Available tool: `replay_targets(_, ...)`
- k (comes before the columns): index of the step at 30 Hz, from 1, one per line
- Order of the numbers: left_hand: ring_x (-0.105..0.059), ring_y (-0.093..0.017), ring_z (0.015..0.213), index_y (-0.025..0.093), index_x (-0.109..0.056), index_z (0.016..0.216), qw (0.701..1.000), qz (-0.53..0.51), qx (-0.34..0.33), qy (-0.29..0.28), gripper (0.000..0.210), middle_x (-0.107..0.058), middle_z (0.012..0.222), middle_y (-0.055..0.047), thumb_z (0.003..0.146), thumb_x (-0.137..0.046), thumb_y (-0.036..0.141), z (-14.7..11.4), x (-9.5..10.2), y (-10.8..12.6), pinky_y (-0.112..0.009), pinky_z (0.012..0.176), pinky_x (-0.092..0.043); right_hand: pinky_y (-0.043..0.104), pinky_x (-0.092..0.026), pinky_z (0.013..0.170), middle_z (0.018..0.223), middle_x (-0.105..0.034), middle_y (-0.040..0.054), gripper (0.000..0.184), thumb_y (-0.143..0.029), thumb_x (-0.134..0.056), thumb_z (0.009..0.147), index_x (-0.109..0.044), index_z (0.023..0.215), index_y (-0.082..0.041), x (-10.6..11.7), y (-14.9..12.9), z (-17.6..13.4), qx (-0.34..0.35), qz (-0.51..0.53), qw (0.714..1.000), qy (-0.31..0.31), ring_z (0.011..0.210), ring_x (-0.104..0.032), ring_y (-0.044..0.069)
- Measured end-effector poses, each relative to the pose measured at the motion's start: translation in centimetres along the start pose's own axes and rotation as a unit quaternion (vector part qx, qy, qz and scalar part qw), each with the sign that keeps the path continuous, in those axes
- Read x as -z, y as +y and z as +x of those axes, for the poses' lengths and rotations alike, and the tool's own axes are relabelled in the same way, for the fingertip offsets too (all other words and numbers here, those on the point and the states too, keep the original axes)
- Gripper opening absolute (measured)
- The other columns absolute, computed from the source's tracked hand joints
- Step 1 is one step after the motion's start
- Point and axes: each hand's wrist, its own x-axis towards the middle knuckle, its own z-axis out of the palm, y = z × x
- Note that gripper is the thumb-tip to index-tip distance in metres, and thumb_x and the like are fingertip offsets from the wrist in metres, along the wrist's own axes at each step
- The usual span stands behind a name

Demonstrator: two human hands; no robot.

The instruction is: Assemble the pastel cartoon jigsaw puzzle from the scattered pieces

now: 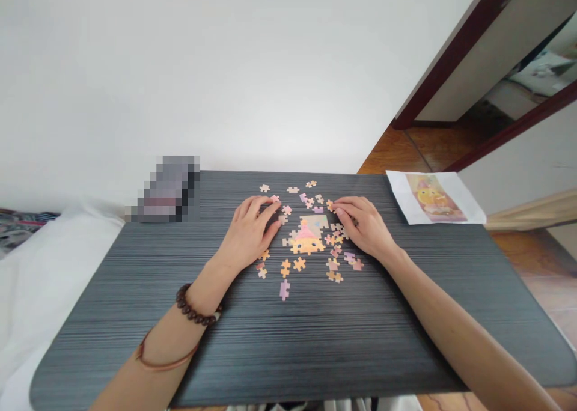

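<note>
A partly joined jigsaw puzzle (307,243) lies mid-table, showing a yellow face with blue eyes under a pink hat. My left hand (250,232) rests to its left, thumb and fingers apart, its fingertips close to several loose pink pieces (287,210). On the other side, my right hand (366,226) has its thumb and forefinger close together at the edge of an orange puzzle piece (330,205). More loose pieces partly show beneath that hand. Nearer to me lie a purple puzzle piece (284,290) and orange pieces (299,264).
The dark wood-grain table (315,345) stands against a white wall (252,74). At its right back lies a paper sheet with a printed picture (433,197) of a yellow figure. A pixelated object (166,188) sits at the left back. White bedding (54,279) lies beyond the left edge.
</note>
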Motion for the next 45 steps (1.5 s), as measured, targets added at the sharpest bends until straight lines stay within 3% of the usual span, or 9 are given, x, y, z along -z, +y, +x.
replay_targets(4, -0.048, -0.030, 0.125, 0.026, -0.064, 0.128, 1.000, -0.005, -0.021, 0.003, 0.032, -0.057, 0.131, -0.010, 0.103, -0.046, 0.028, -0.05, -0.08, -0.02, -0.055, 0.107, -0.045, 0.050, -0.051, 0.095, 0.112, -0.072, 0.0103, 0.030, -0.029, -0.043, 0.103, -0.071, 0.110, -0.022, -0.07, 0.01, 0.09, -0.018, 0.008, 1.000, 0.011, 0.104, -0.064, 0.027)
replay_targets(12, -0.049, -0.032, 0.125, 0.016, -0.060, 0.125, 1.000, 0.001, 0.006, 0.003, 0.030, -0.060, 0.128, -0.013, 0.101, -0.049, 0.030, 0.02, -0.08, 0.13, -0.055, 0.108, -0.044, 0.051, -0.047, 0.098, 0.114, -0.070, 0.0110, 0.030, -0.031, -0.042, 0.103, -0.069, 0.112, -0.021, -0.30, 0.30, 0.02, -0.044, 0.000, 0.999, 0.013, 0.108, -0.062, 0.029)
replay_targets(16, -0.050, -0.032, 0.124, 0.018, -0.058, 0.122, 1.000, -0.008, 0.016, 0.015, 0.027, -0.059, 0.127, -0.012, 0.099, -0.051, 0.030, 0.05, -0.06, 0.17, -0.055, 0.107, -0.046, 0.051, -0.046, 0.098, 0.114, -0.071, 0.0102, 0.028, -0.030, -0.044, 0.102, -0.069, 0.111, -0.022, -0.32, 0.28, 0.02, -0.045, -0.008, 0.999, 0.005, 0.108, -0.062, 0.029)
replay_targets(25, -0.049, -0.030, 0.122, 0.019, -0.070, 0.114, 0.997, -0.005, -0.064, 0.031, 0.023, -0.062, 0.124, -0.011, 0.101, -0.052, 0.023, 0.16, -0.16, 0.00, -0.051, 0.104, -0.049, 0.050, -0.045, 0.101, 0.116, -0.069, 0.0099, 0.028, -0.029, -0.046, 0.102, -0.071, 0.111, -0.021, -0.44, 0.58, -0.10, -0.039, -0.022, 0.999, -0.007, 0.110, -0.060, 0.028)
replay_targets(45, -0.052, -0.026, 0.110, 0.017, -0.073, 0.110, 0.993, -0.028, -0.102, 0.056, 0.019, -0.067, 0.107, -0.009, 0.098, -0.058, 0.020, 0.23, -0.49, -0.23, -0.045, 0.095, -0.052, 0.049, -0.046, 0.101, 0.116, -0.070, 0.0101, 0.027, -0.029, -0.046, 0.102, -0.069, 0.112, -0.020, -0.36, 0.43, -0.02, -0.049, -0.012, 0.999, -0.008, 0.111, -0.060, 0.028)
